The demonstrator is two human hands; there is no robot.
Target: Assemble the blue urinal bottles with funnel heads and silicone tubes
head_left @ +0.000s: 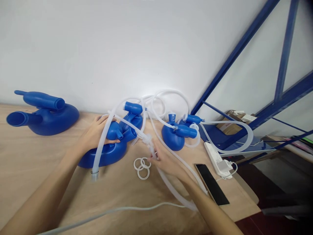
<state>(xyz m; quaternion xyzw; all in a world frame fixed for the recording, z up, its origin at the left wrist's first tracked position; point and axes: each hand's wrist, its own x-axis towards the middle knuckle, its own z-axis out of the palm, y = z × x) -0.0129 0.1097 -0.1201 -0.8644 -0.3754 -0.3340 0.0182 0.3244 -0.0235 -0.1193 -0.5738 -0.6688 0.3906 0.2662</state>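
My left hand [95, 135] is wrapped round the upper part of a blue plastic bottle [107, 153], which rests on the wooden table. A clear corrugated hose [104, 138] hangs over this bottle, its metal-clamped end pointing down. To the right, my right hand [162, 158] has its fingers closed round a translucent hose [152, 150] just below a clear fitting [146, 139]. Several white rings [142, 167] lie overlapping on the table, left of my right hand. Behind the held bottle stands another blue bottle [133, 117] with hose attached.
One large blue bottle [52, 119] stands at the far left. More blue bottles [173, 138] with looping tubes are at the right. A phone [211, 184] and a power strip [216, 160] lie near the right edge, beside a blue metal frame [234, 49]. A pale cable crosses the front.
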